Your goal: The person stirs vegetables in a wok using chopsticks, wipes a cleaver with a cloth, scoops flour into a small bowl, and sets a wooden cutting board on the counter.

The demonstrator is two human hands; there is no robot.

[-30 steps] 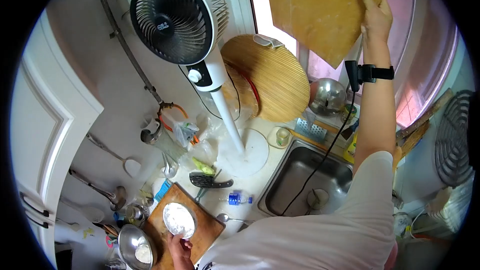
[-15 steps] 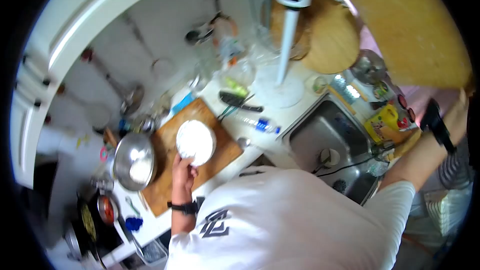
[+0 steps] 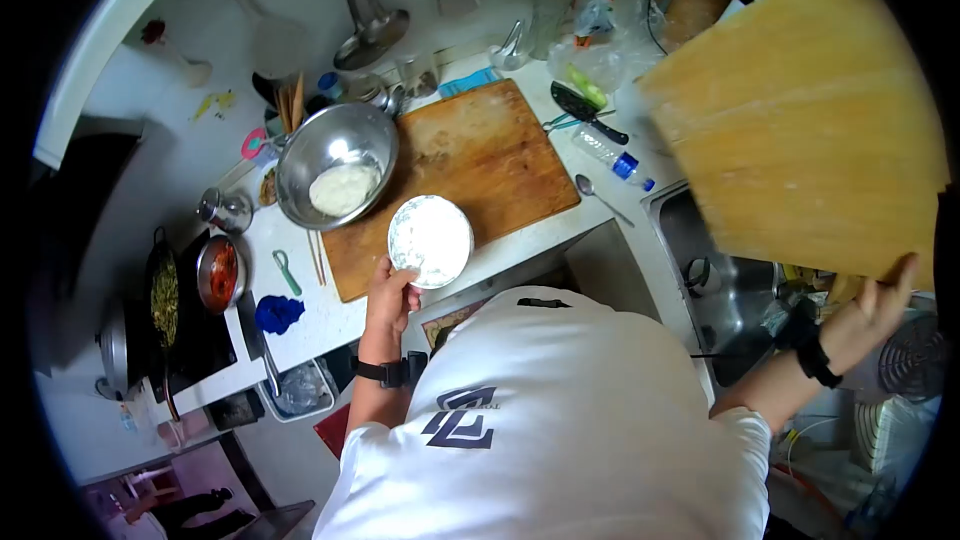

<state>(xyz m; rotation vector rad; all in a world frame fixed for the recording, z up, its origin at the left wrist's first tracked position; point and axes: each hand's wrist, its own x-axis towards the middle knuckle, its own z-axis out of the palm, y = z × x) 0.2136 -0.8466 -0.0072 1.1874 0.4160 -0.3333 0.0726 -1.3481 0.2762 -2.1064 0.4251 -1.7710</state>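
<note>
My left hand grips the rim of a small bowl of white powder, held over the front edge of a wooden cutting board. Beside it, a steel mixing bowl with a pale lump of dough sits at the board's left side. My right hand is closed on the lower edge of a large wooden board, raised above the right counter and partly covering the sink. Some of its fingers are hidden.
A black-handled knife, plastic bottle and spoon lie right of the cutting board. The sink is below the raised board. At left are a green peeler, blue cloth and pans on the stove.
My view has turned toward the left counter. The large wooden board has come lower and further over the sink with my right hand. My left hand still holds the bowl.
</note>
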